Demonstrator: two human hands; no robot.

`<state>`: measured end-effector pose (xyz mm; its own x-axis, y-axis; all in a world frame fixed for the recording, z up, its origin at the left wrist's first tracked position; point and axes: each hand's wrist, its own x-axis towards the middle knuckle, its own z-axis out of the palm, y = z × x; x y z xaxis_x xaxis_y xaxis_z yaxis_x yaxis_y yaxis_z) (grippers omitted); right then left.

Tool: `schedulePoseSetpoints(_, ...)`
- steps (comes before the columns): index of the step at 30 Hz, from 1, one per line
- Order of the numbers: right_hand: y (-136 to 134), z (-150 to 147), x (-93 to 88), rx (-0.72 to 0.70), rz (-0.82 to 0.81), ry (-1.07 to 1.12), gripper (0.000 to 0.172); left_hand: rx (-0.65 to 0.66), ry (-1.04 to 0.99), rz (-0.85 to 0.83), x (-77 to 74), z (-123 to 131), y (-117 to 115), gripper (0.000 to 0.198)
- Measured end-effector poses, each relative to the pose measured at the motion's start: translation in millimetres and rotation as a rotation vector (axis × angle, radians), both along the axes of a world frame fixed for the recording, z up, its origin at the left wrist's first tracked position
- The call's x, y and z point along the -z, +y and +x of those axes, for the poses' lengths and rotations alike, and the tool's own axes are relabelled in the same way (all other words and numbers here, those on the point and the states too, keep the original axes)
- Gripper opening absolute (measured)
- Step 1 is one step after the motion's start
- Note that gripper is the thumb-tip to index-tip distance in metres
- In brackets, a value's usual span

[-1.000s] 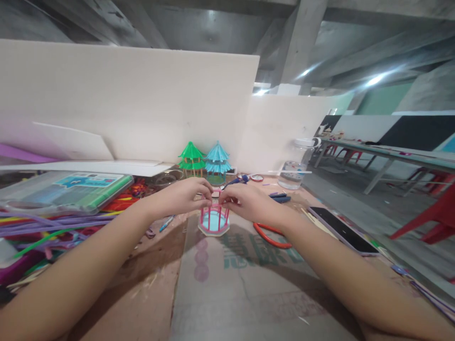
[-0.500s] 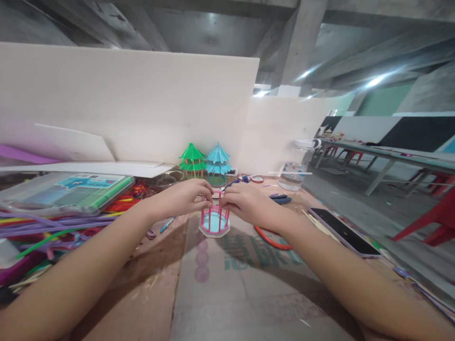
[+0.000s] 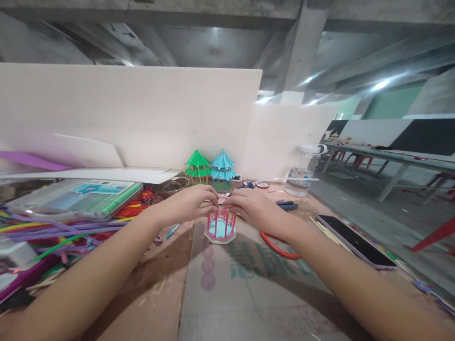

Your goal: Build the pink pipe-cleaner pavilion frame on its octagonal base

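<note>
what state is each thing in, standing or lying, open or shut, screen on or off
Pink frame: upright on cardboard, no roof showing
Left hand: fingers at frame's top, grip unclear
Right hand: likewise
Green model: standing, roofed
Blue model: standing, roofed
Clear bottle: upright, lid on
Plastic case: lying, looks shut
Phone: face up, screen dark
Orange loop: lying, partly hidden
Blue-handled tool: lying, open or shut unclear

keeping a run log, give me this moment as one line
left hand: at pink frame's top | right hand: same | frame: upright on cardboard | behind: green model, blue model
</note>
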<state>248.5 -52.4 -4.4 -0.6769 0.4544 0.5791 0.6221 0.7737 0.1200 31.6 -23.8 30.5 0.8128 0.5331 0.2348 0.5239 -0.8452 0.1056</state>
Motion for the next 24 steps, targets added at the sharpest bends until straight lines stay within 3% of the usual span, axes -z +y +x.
schedulePoseSetpoints(7,-4,5,-3.4,0.163,-0.034,0.178,0.023,-0.081,-0.031,0.109,-11.9,-13,-1,0.024)
schedulePoseSetpoints(11,-17,-4,-17.7,0.237,-0.049,0.225,0.014,-0.290,0.060,0.086,-35.1,-37,-2,0.027)
schedulePoseSetpoints(13,-20,-17,-30.6,0.275,-0.062,0.170,0.017,-0.429,0.078,0.088,-47.4,-55,-3,0.030)
schedulePoseSetpoints(16,-13,-55,-55.4,0.266,-0.115,-0.010,0.023,-0.601,0.113,0.144,-58.9,-87,-6,0.035)
schedulePoseSetpoints(19,13,-109,-76.3,0.201,-0.112,-0.199,0.035,-0.739,0.188,0.106,-60.2,-120,-12,0.035)
schedulePoseSetpoints(21,40,-147,-81.4,0.235,-0.113,-0.321,0.046,-0.833,0.235,0.100,-57.0,-141,-20,0.034)
schedulePoseSetpoints(24,81,-198,-73.3,0.267,-0.130,-0.380,0.056,-0.921,0.305,0.079,-48.3,-164,-36,0.031)
